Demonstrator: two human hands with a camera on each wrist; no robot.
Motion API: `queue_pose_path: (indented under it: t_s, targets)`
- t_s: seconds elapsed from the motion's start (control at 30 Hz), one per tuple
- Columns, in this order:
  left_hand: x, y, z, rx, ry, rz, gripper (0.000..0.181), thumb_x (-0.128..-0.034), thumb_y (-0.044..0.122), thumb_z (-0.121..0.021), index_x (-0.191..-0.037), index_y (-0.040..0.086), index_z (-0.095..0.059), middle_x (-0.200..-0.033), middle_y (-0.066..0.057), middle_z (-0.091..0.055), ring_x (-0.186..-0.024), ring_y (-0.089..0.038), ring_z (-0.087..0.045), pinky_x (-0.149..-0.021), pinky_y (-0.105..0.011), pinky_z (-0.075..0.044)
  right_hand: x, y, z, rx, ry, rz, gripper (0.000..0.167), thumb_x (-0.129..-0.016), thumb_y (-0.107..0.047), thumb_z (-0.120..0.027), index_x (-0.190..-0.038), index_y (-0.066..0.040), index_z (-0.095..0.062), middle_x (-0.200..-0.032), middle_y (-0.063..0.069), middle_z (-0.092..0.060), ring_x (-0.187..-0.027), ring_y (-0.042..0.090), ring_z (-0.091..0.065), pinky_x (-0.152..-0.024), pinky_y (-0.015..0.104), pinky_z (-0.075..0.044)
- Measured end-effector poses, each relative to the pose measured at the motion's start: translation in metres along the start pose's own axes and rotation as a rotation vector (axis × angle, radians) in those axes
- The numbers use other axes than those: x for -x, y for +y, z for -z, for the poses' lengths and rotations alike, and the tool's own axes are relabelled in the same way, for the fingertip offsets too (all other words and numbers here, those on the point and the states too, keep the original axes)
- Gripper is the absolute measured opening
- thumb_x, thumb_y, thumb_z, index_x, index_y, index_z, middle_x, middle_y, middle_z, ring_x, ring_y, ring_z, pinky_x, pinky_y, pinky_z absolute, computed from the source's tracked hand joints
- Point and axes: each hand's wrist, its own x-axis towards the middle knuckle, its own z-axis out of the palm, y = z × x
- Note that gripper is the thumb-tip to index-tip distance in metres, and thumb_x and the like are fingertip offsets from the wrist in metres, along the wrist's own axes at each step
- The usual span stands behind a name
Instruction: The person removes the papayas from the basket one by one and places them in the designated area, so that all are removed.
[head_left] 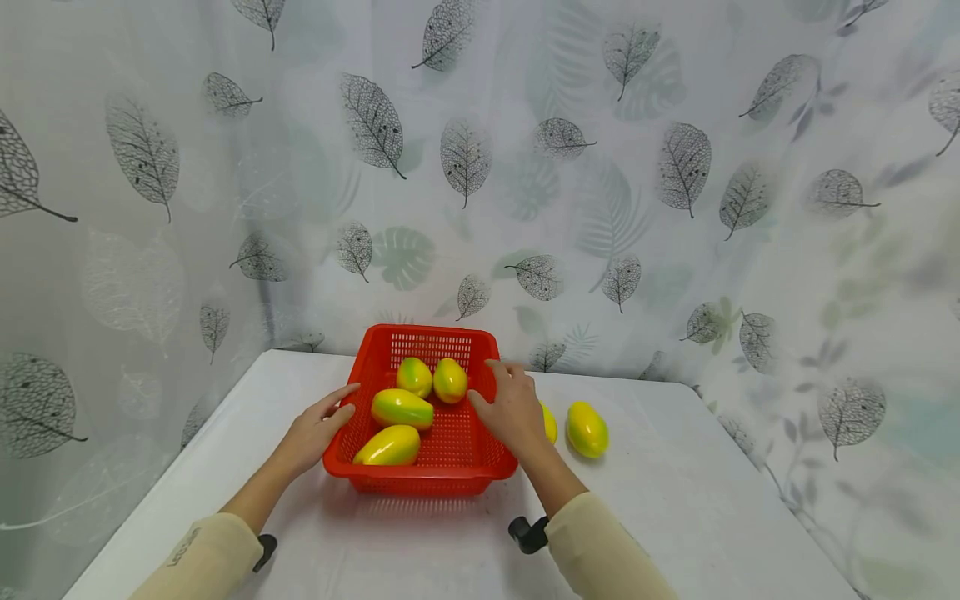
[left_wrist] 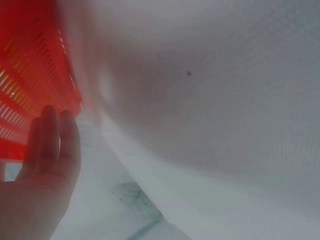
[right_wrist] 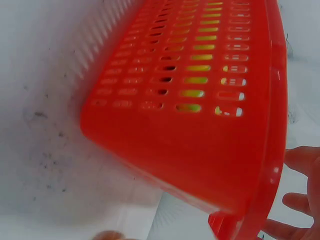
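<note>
At the basket rim (head_left: 420, 472), 2 hands (head_left: 309, 435) spread loosely.

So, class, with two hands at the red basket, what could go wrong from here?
If the red basket tips, the four fruits inside could roll, since they lie loose. The right hand might knock the two fruits on the table, as one is partly hidden behind it. A lift might slip: the left hand shows fairly straight fingers in its wrist view.
</note>
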Motion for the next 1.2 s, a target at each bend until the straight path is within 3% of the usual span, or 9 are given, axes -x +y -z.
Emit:
queue_pose_path:
  t_s: [0.33,0.7,0.93,1.2]
  targets:
    - [0.0,0.001,-0.001,0.01,0.0,0.004,0.055,-0.1088,0.036,-0.05,-0.161,0.024,-0.037,-0.149,-0.024,-0.05,-0.118,-0.034,-0.061,-0.089,-0.042,-0.063,0.004,-0.015,-0.014,-0.026,-0.087,0.039,0.062,-0.093,-0.037,-0.076,-0.148,-0.017,-0.055,-0.143,0.014,-0.056,-0.127,0.035,-0.055,-0.101,0.054,-0.056]
    - [0.001,0.001,0.001,0.009,0.0,0.005,0.056,-0.1088,0.037,-0.049,-0.161,0.024,-0.037,-0.15,-0.024,-0.049,-0.119,-0.035,-0.06,-0.089,-0.042,-0.063,0.008,-0.035,-0.026,-0.023,-0.18,0.097,0.066,-0.092,-0.042,-0.075,-0.15,-0.02,-0.053,-0.144,0.013,-0.055,-0.126,0.032,-0.054,-0.1,0.05,-0.057]
    - [0.001,0.001,0.001,0.015,-0.003,0.004,0.056,-0.1085,0.038,-0.05,-0.161,0.024,-0.037,-0.15,-0.025,-0.049,-0.119,-0.035,-0.06,-0.09,-0.042,-0.063,0.013,-0.043,-0.035,-0.005,-0.274,0.088,0.072,-0.088,-0.043,-0.079,-0.151,-0.02,-0.052,-0.147,0.01,-0.054,-0.131,0.031,-0.054,-0.102,0.052,-0.057]
    - [0.001,-0.001,0.0,0.028,0.002,-0.001,0.058,-0.1077,0.042,-0.051,-0.161,0.024,-0.038,-0.15,-0.024,-0.05,-0.117,-0.032,-0.062,-0.088,-0.041,-0.063,0.015,-0.05,-0.041,-0.019,-0.317,0.081,0.07,-0.087,-0.041,-0.081,-0.149,-0.024,-0.054,-0.144,0.009,-0.056,-0.129,0.028,-0.055,-0.101,0.051,-0.058]
